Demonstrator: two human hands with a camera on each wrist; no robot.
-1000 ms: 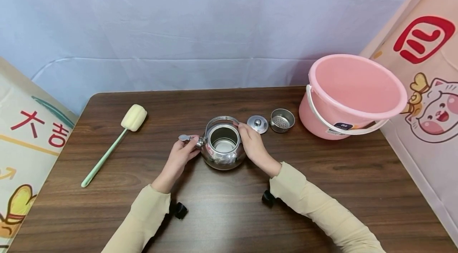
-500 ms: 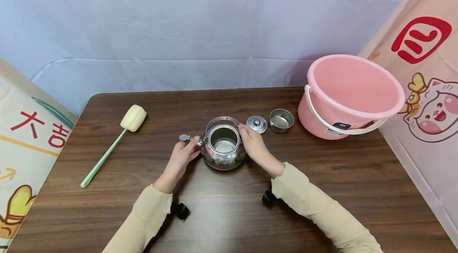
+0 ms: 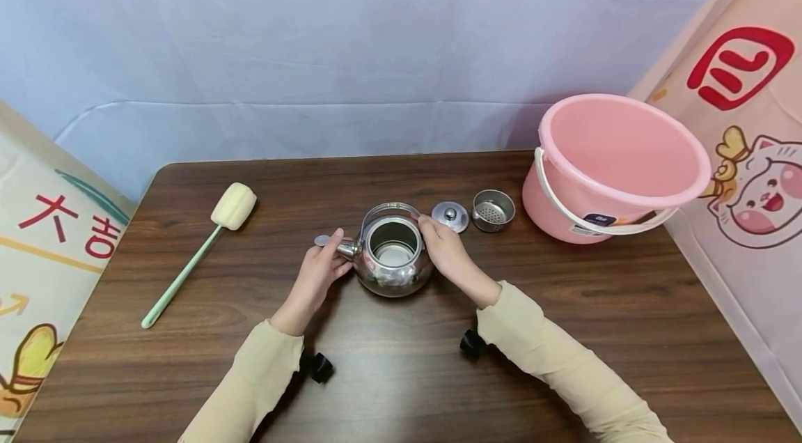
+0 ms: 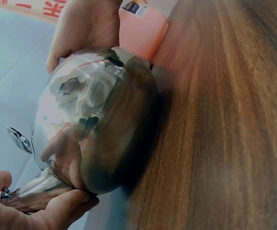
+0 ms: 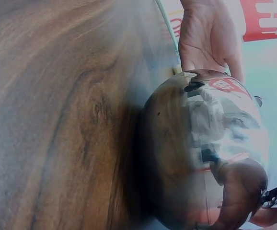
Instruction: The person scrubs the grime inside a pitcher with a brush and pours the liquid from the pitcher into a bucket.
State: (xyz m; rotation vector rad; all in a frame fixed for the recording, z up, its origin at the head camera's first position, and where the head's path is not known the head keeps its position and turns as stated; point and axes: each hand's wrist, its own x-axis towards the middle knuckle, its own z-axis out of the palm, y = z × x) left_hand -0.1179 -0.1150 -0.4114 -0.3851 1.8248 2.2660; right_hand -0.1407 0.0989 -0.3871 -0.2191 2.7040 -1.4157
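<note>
A shiny steel teapot (image 3: 393, 283) stands upright on the table in the head view, its mouth uncovered. Its arched handle rises behind the opening. My left hand (image 3: 316, 272) holds the spout (image 3: 347, 249) from the left, fingers beneath and thumb raised beside it. In the left wrist view, thumb and fingers (image 4: 64, 203) lie on either side of that spout. My right hand (image 3: 447, 248) grips the teapot's right side, fingertips by the base of the handle. Right of it lie the knobbed lid (image 3: 450, 217) and a small perforated strainer (image 3: 493, 211).
A pink bucket (image 3: 589, 210) with a white handle stands at the back right. To the left lies a sponge brush (image 3: 234, 207) with a long green handle. Cloth backdrops border the wooden table (image 3: 401, 373) behind and at the sides.
My left thumb has lifted and straightened beside the spout, showing more of the spout. The teapot and my right hand have barely moved.
</note>
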